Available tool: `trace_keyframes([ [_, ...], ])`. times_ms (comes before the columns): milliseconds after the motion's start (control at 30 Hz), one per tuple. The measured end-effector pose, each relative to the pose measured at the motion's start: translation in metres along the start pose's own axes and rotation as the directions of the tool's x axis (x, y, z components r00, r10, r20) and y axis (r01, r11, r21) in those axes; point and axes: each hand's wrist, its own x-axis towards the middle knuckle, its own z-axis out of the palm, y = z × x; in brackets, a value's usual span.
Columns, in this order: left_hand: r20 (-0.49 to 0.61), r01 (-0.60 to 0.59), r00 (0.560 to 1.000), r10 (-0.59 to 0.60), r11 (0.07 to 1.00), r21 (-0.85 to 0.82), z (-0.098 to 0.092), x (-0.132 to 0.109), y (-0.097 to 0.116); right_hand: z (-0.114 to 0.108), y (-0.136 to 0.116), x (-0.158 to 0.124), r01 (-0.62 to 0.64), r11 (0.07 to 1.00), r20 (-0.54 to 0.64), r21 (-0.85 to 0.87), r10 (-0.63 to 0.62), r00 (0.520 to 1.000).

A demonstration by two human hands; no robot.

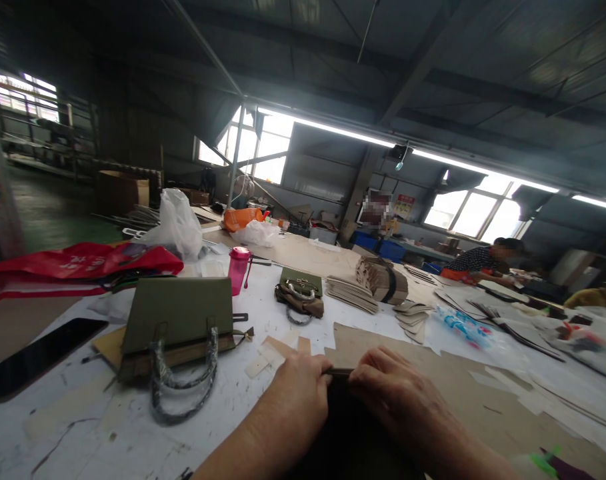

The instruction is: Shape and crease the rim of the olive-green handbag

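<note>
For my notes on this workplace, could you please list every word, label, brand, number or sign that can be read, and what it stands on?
No text can be read with certainty.
Red bag, on the left: pale lettering, too blurred to read.
Red notice, on the far wall: markings too small to read.
Clear plastic with blue and red print, right of centre: any lettering is too blurred to read.

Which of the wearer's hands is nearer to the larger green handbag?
Left. The left hand is to the right of the larger green handbag, not touching it; the right hand is farther right, beyond the left one.
</note>
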Motion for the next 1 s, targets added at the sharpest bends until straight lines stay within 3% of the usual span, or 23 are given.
trace_keyframes([
  [100,0.001,0.015,1.0,-0.015,1.0,-0.006,0.0005,-0.0011,0.0029,0.0016,0.0022,-0.0041,-0.047,0.998,-0.016,0.052,0.048,0.999],
  [200,0.017,0.027,0.999,-0.027,0.999,-0.027,-0.0001,-0.0023,0.0056,0.0006,0.0036,-0.0057,-0.016,0.997,0.012,0.075,0.016,1.0],
  [367,0.009,0.008,1.0,-0.008,0.999,-0.036,0.0002,-0.0034,0.0067,-0.0007,0.0055,-0.0039,0.021,0.999,0.035,0.03,-0.022,0.999],
  [633,-0.003,0.002,1.0,-0.002,1.0,-0.008,0.0011,-0.001,0.0061,-0.001,0.0026,0.0002,0.12,0.988,-0.064,-0.101,-0.126,0.99],
  [1000,0.014,0.008,1.0,-0.009,1.0,0.019,0.0013,-0.0007,0.0036,-0.005,0.0024,0.0035,0.147,0.984,-0.051,-0.097,-0.153,0.987],
])
